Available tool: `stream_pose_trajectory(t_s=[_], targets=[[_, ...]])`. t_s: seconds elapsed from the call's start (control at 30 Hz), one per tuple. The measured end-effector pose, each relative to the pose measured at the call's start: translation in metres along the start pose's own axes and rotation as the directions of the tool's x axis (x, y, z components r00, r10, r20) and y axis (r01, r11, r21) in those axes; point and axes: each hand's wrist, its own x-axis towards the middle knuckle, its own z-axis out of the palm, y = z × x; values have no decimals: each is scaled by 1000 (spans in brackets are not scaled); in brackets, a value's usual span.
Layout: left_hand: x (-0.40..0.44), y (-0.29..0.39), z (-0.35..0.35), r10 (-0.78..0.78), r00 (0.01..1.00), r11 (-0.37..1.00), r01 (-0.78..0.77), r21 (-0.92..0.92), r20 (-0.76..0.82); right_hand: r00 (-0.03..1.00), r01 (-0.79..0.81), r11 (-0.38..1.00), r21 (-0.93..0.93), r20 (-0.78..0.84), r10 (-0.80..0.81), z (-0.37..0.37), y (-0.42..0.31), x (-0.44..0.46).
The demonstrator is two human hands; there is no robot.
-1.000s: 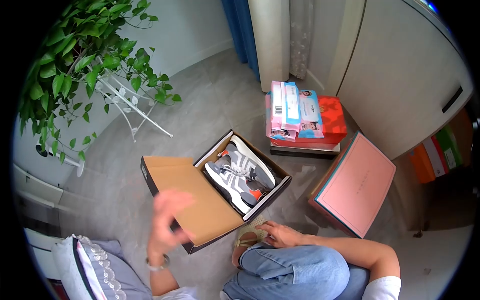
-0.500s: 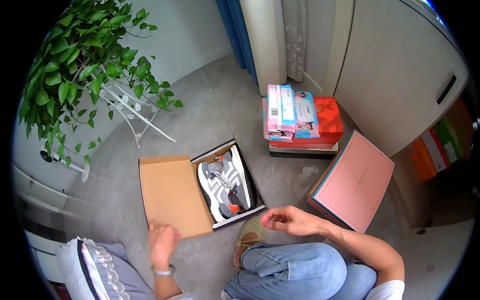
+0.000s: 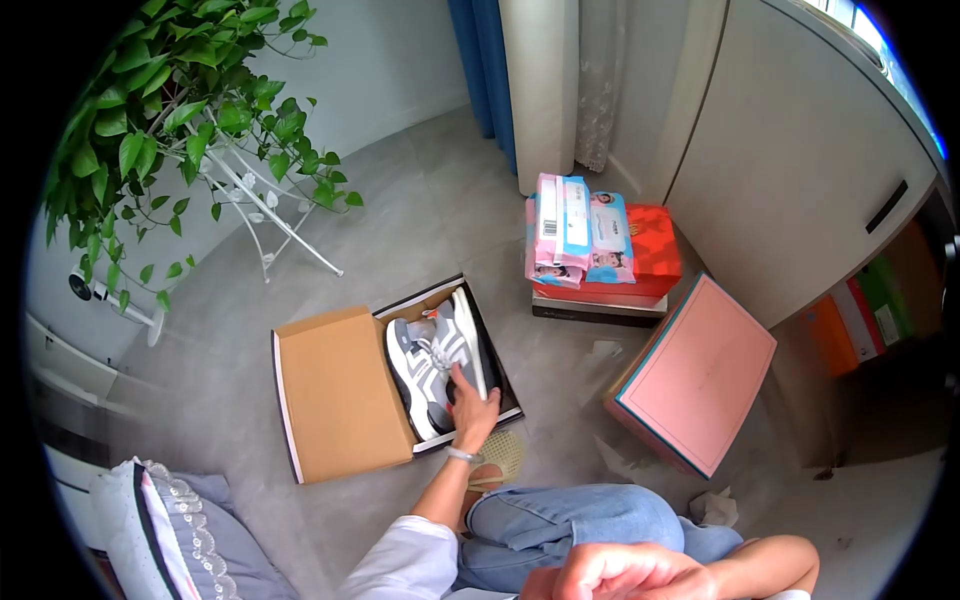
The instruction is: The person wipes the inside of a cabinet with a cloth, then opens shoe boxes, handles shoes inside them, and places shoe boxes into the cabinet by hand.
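Note:
A pair of grey and white sneakers (image 3: 412, 375) lies on their sides in an open shoebox (image 3: 345, 390) on the floor, its brown lid folded back to the left. My left hand (image 3: 476, 408), with a bracelet at the wrist, reaches into the box and grips the heel end of the right-hand sneaker (image 3: 457, 335), thumb on one side and fingers on the other. My right hand (image 3: 635, 575) is in front of my knee at the bottom edge, its fingers curled inward. It is blurred and partly cut off, and nothing shows in it.
To the right stands a pink box (image 3: 697, 375). Behind it, wipe packs (image 3: 585, 235) rest on a red box (image 3: 655, 245) above a dark one. A leafy plant (image 3: 180, 120) on a white stand is at the left. A cabinet (image 3: 800, 150) stands at the right.
My left hand has moved from the lid's lower left corner to the right-hand sneaker and gripped it. My right hand has drawn back toward my body, down to the bottom edge.

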Motion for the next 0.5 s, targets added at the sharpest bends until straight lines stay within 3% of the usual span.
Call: stream_pose_trajectory(t_s=[0.03, 0.07, 0.13, 0.27, 0.37, 0.43, 0.5], targets=[[5, -11, -4, 28, 998, 994, -35, -108, -65, 1000, 8, 1000, -5, 6, -8, 1, -1, -3], [-3, 6, -37, -12, 999, 944, -2, -329, -40, 1000, 19, 1000, -15, 14, -19, 3, -1, -6], [11, -16, -63, 48, 986, 890, -116, -442, -162, 998, 46, 998, -31, 42, -44, 4, -3, -10], [2, 0, -148, -71, 988, 698, -51, -714, -139, 998, -22, 992, -126, 51, 29, 2, -10, -11], [-1, -12, -183, 75, 986, 728, -155, -668, -148, 991, -13, 964, -265, 125, 47, -2, -12, -10], [-7, -10, -199, 179, 967, 744, -252, -619, -180, 995, 6, 986, -168, 95, 10, 7, -12, -9], [-16, -5, -216, 149, 972, 749, -230, -621, -181, 998, 3, 986, -169, 60, 8, 11, -14, -12]])
